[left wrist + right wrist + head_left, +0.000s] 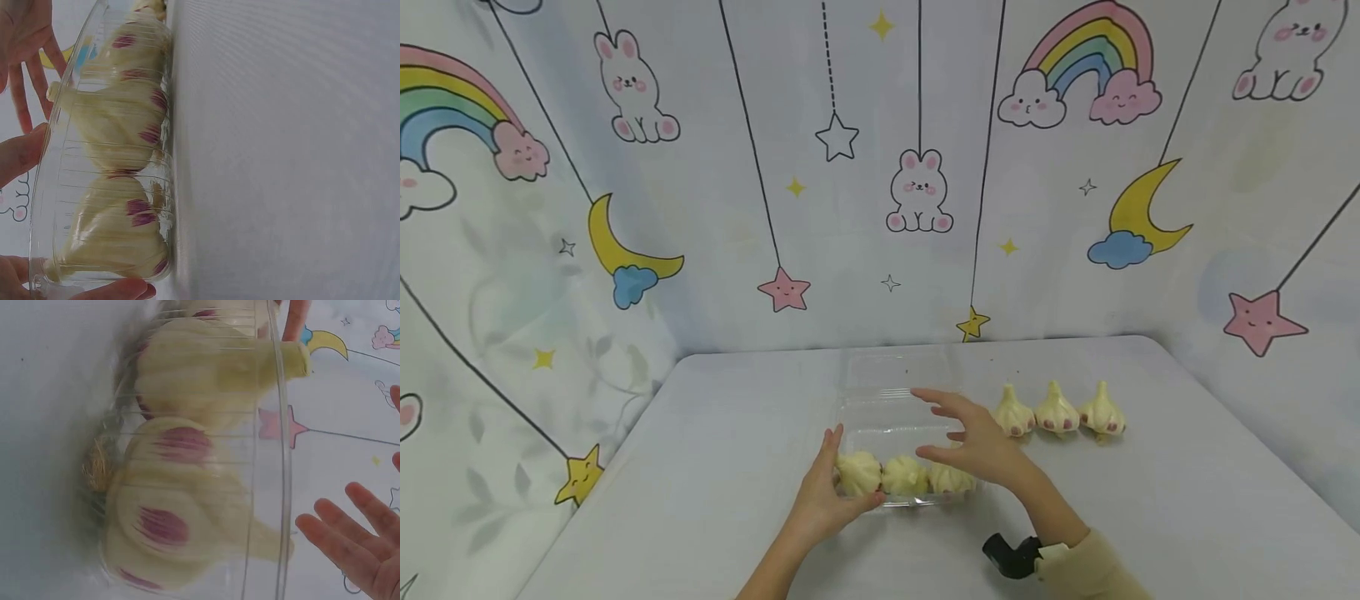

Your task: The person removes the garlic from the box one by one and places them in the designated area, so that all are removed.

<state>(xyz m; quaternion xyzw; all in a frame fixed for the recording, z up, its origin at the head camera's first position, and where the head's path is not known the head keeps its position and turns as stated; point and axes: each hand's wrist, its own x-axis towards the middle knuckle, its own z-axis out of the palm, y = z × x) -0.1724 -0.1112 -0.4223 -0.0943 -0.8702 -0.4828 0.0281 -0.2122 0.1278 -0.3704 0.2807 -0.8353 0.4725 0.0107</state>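
Observation:
A clear plastic box (917, 502) stands near the middle of the table, its lid (887, 371) folded back flat behind it. Inside, along the front, sit three pale garlic bulbs (905, 476) with purple patches. My left hand (827, 497) grips the box at its left front corner, thumb on the front and fingers along the left side. Over the right part of the box hovers my right hand (981, 442), fingers spread and holding nothing. In the right wrist view, the stems of the nearest garlic bulbs (194, 369) reach past the box's rim.
Three more garlic bulbs (1057, 410) stand in a row on the white table (722, 467), right of the box. A black object (1011, 557) is attached at the right wrist, by the beige sleeve (1090, 567). A patterned curtain (865, 250) surrounds the table's back and sides.

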